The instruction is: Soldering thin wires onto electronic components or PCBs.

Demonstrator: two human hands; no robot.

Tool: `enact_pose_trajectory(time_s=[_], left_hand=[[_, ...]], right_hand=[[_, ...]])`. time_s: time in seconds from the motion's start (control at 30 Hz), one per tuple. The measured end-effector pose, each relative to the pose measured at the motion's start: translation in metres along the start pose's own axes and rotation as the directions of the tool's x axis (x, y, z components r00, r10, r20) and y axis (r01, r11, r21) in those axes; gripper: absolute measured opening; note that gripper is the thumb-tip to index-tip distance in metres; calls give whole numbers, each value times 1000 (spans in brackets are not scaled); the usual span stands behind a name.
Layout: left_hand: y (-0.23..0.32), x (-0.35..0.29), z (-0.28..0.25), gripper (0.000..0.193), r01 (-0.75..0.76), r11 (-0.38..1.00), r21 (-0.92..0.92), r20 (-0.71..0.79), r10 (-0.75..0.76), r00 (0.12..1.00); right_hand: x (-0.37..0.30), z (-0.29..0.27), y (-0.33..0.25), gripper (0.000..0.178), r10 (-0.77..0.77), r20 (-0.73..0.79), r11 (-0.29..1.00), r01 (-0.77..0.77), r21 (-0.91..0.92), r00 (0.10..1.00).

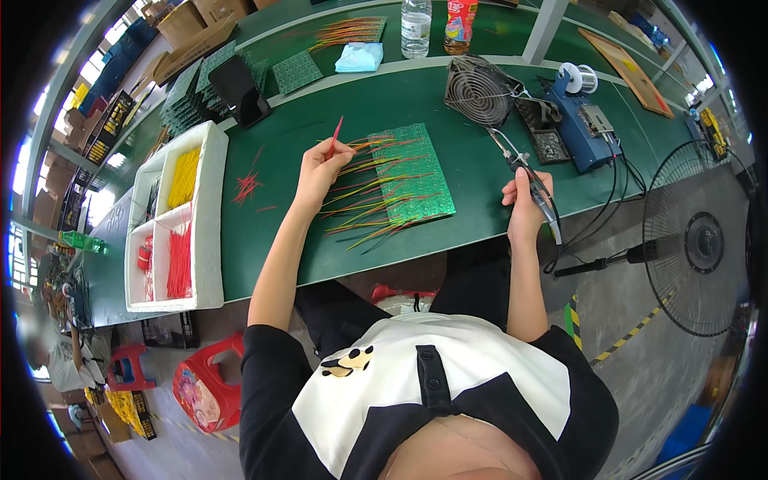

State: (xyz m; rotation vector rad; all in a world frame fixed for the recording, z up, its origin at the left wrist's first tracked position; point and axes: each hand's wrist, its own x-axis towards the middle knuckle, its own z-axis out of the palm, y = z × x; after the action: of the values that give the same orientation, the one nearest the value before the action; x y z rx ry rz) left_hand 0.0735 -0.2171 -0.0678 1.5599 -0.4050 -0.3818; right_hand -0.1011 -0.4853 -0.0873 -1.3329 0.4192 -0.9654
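My left hand [322, 170] is closed in a pinch on a slim red pointed tool [336, 138], perhaps tweezers, its point upward. That hand is beside the upper left edge of a green circuit board panel [416, 172]. Rows of red and yellow wires [360, 190] stick out leftward from the panel over the table. My right hand [530, 206] is wrapped round a soldering iron [538, 196] with a metal front end, held right of the panel. Its front end points up and left, toward the black fan, and a cable runs from its lower end.
A white foam box [216, 240] of yellow and red wires stands left, near loose red wire pieces [248, 186]. Behind are a black fan [480, 90], a blue soldering unit [578, 132], a solder spool [580, 78] and two bottles [415, 30]. A large floor fan [704, 240] stands right.
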Motion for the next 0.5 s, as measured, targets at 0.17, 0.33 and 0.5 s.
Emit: enact_pose_trajectory(time_s=[0.17,0.33,0.5], left_hand=[[-12,0,4,9,-121,985,119,-24,125,992],[-22,0,1,9,-146,971,191,-47,158,986],[-35,5,-4,14,-159,960,232,-94,184,978]], right_hand=[[0,1,2,18,13,34,1000,-12,-18,999],[0,2,1,18,20,4,1000,-19,-14,1000],[3,1,1,17,49,-45,998,-47,37,998]])
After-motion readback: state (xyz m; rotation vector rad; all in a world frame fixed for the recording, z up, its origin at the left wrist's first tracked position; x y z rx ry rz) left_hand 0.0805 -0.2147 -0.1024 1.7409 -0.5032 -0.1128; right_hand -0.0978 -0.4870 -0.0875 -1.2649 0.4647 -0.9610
